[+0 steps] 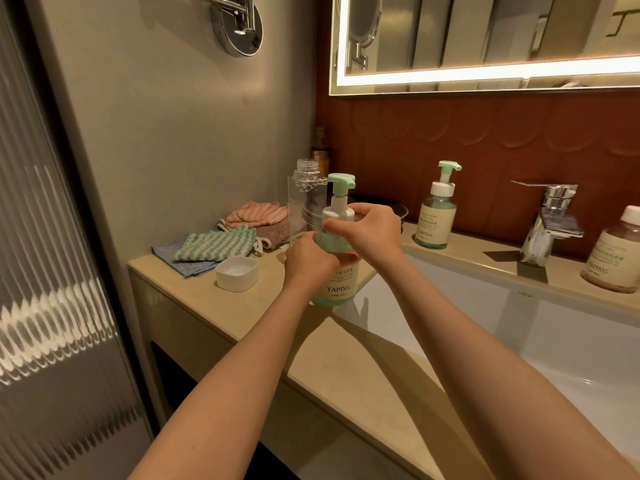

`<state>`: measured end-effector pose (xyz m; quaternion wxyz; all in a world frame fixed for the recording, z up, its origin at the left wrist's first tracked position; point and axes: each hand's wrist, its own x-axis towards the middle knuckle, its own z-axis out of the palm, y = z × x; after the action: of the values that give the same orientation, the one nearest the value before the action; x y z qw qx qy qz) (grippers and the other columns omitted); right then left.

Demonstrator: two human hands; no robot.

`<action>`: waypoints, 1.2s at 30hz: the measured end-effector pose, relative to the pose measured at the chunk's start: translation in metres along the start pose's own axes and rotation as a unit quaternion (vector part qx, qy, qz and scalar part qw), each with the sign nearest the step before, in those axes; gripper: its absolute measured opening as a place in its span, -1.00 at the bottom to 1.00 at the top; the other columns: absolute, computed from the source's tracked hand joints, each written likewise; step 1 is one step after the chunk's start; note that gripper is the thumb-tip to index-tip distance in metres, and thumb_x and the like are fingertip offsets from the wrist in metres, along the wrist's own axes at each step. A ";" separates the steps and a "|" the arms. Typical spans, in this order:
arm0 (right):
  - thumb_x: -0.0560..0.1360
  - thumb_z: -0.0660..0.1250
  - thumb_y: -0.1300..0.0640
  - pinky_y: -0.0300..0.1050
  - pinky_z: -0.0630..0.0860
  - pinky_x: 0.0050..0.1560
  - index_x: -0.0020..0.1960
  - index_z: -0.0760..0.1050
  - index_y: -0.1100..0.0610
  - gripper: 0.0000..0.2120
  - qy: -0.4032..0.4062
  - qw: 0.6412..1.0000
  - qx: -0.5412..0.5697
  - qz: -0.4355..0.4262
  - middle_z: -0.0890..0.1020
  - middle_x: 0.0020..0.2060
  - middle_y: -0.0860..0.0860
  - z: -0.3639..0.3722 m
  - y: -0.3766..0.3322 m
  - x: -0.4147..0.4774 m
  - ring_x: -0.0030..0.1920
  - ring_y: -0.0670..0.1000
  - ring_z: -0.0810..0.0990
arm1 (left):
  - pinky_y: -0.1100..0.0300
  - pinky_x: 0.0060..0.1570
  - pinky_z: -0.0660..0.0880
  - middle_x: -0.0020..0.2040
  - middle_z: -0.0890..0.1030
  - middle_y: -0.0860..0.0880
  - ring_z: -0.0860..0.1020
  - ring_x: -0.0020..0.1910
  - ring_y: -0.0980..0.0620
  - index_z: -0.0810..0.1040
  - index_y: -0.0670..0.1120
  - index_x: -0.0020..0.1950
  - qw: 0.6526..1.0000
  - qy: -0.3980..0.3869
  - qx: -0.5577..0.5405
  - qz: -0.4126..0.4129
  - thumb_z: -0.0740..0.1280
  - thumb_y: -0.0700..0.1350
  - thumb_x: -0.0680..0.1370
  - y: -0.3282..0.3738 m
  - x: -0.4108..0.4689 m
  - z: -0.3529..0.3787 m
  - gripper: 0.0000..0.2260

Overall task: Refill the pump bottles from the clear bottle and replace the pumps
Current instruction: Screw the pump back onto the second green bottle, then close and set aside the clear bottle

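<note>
left hand (308, 258) wrapped round the shoulder of the green pump bottle (341, 284), fingers curled tight; right hand (367, 230) pinches the white collar of its pump (341, 187), fingers and thumb closed on it; bottle upright, pump seated, base at the beige counter (214, 306) by the left corner of the white basin (519, 323); clear bottle (306, 202) just behind it, upright, uncapped, bubbles at the shoulder; white cap (237, 273) lies open side up to the left; folded cloths (218, 249) further back toward the grey wall; second green pump bottle (437, 211) on the back ledge, pump on; chrome tap (550, 223) beside it, pink bottle (614, 258) at far right; lit mirror (485, 39) over red-brown tiles (485, 133); ribbed glass door (45, 271) on the left.
</note>
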<state>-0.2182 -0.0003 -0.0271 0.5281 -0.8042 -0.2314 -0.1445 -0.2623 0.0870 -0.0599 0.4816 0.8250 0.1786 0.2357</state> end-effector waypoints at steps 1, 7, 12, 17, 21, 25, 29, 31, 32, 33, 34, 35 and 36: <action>0.30 0.50 0.01 -0.15 0.50 -0.14 -0.19 0.58 -0.01 -0.85 0.014 1.000 -0.014 -0.004 0.59 -0.32 -0.11 0.002 0.000 -0.001 -0.20 -0.11 0.58 | 0.05 0.07 0.44 0.16 0.57 -0.09 0.50 0.18 -0.11 0.48 -0.08 0.15 1.000 0.010 0.002 0.000 0.51 -0.01 0.36 0.001 -0.002 0.002 -0.57; 0.34 0.46 -0.05 -0.24 0.37 -0.26 -0.03 0.63 0.09 -0.72 0.089 0.995 -0.052 -0.004 0.65 -0.17 -0.04 0.012 0.000 -0.008 -0.17 -0.10 0.54 | 0.08 0.01 0.38 0.17 0.55 -0.14 0.48 0.20 -0.16 0.46 -0.11 0.23 0.998 0.049 0.031 0.009 0.39 -0.14 0.46 0.002 -0.006 0.009 -0.64; 0.34 0.48 -0.08 -0.10 0.52 -0.02 0.09 0.59 0.09 -0.61 0.056 0.998 -0.011 0.014 0.66 -0.02 -0.02 -0.003 0.007 -0.006 -0.05 -0.08 0.57 | 0.09 0.04 0.43 0.14 0.57 -0.09 0.50 0.16 -0.12 0.47 -0.08 0.21 0.999 0.017 0.027 0.008 0.41 -0.09 0.43 0.013 -0.003 0.013 -0.63; 0.56 0.22 0.17 0.02 0.40 0.18 0.39 0.36 0.09 -0.61 -0.089 0.950 0.258 0.154 0.53 0.18 -0.02 -0.061 0.025 0.005 0.25 0.01 0.44 | 0.08 0.04 0.42 0.16 0.58 -0.01 0.51 0.14 -0.02 0.53 -0.08 0.21 0.991 -0.103 -0.085 0.009 0.52 0.10 0.30 0.043 0.007 0.021 -0.46; 0.47 0.23 0.39 0.15 0.42 0.20 0.36 0.35 0.02 -0.48 -0.171 0.948 0.208 0.171 0.55 0.11 0.00 -0.092 0.050 0.002 0.19 0.04 0.47 | 0.06 0.09 0.39 0.14 0.55 0.01 0.48 0.12 0.00 0.50 -0.06 0.19 0.981 -0.143 -0.129 0.031 0.51 0.05 0.33 0.068 0.018 0.042 -0.51; 0.36 0.48 0.24 -0.18 0.47 -0.05 0.27 0.33 0.09 -0.45 -0.067 0.987 0.079 0.123 0.51 0.04 -0.06 -0.099 0.063 0.005 0.08 -0.05 0.47 | 0.13 -0.02 0.47 -0.03 0.59 0.05 0.54 0.03 0.02 0.51 -0.04 0.09 0.965 -0.205 -0.158 0.049 0.51 -0.08 0.36 0.088 0.029 0.069 -0.64; 0.32 0.52 0.08 -0.11 0.49 -0.03 0.23 0.35 0.09 -0.44 0.076 0.989 -0.015 0.125 0.54 0.05 -0.06 -0.105 0.087 0.020 0.07 -0.05 0.50 | 0.07 0.09 0.50 0.19 0.54 -0.04 0.52 0.15 0.00 0.23 -0.15 0.45 0.963 -0.216 -0.148 0.061 0.51 -0.03 0.36 0.102 0.036 0.097 -0.25; 0.31 0.53 0.06 -0.10 0.51 -0.05 0.23 0.36 0.06 -0.43 0.113 0.983 -0.042 0.135 0.56 0.06 -0.06 -0.110 0.104 0.026 0.02 -0.06 0.51 | -0.04 0.24 0.44 0.35 0.43 -0.10 0.44 0.29 -0.08 0.12 -0.15 0.49 0.965 -0.226 -0.119 0.059 0.51 0.06 0.34 0.107 0.041 0.117 -0.13; 0.31 0.53 0.06 -0.08 0.52 -0.04 0.23 0.36 0.05 -0.43 0.130 0.980 -0.049 0.141 0.57 0.06 -0.05 -0.114 0.112 0.031 0.00 -0.06 0.51 | -0.03 0.24 0.43 0.35 0.41 -0.09 0.43 0.29 -0.07 0.15 -0.17 0.47 0.967 -0.227 -0.101 0.059 0.50 0.11 0.34 0.109 0.045 0.128 -0.14; 0.32 0.52 0.07 -0.06 0.53 -0.03 0.25 0.35 0.05 -0.42 0.142 0.977 -0.055 0.150 0.57 0.06 -0.03 -0.116 0.118 0.033 -0.01 -0.05 0.51 | -0.01 0.23 0.44 0.34 0.42 -0.07 0.43 0.28 -0.07 0.19 -0.18 0.44 0.969 -0.228 -0.085 0.048 0.49 0.17 0.32 0.109 0.049 0.137 -0.14; 0.33 0.51 0.10 -0.05 0.52 -0.03 0.27 0.34 0.06 -0.42 0.154 0.973 -0.057 0.162 0.58 0.07 -0.01 -0.118 0.125 0.037 0.00 -0.02 0.52 | 0.01 0.22 0.44 0.32 0.44 -0.07 0.44 0.27 -0.06 0.24 -0.18 0.42 0.967 -0.239 -0.078 0.034 0.47 0.21 0.32 0.109 0.053 0.146 -0.16; 0.35 0.49 0.13 -0.07 0.51 -0.03 0.29 0.33 0.06 -0.42 0.166 0.969 -0.055 0.175 0.57 0.09 0.01 -0.121 0.132 0.043 0.04 0.01 0.53 | 0.05 0.19 0.43 0.30 0.47 -0.06 0.45 0.26 -0.06 0.30 -0.18 0.39 0.964 -0.252 -0.081 0.029 0.43 0.20 0.36 0.110 0.058 0.157 -0.25; 0.37 0.47 0.16 -0.09 0.48 -0.04 0.31 0.32 0.07 -0.42 0.176 0.965 -0.045 0.189 0.57 0.12 0.03 -0.123 0.138 0.048 0.09 0.04 0.53 | 0.11 0.14 0.40 0.25 0.49 -0.05 0.45 0.24 -0.04 0.36 -0.16 0.35 0.960 -0.265 -0.085 0.034 0.38 0.14 0.45 0.111 0.059 0.164 -0.41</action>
<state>-0.1032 -0.1484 -0.0626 0.5414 -0.8181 0.0280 -0.1920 -0.1143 -0.0511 -0.0190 0.5716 0.8196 -0.0044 0.0387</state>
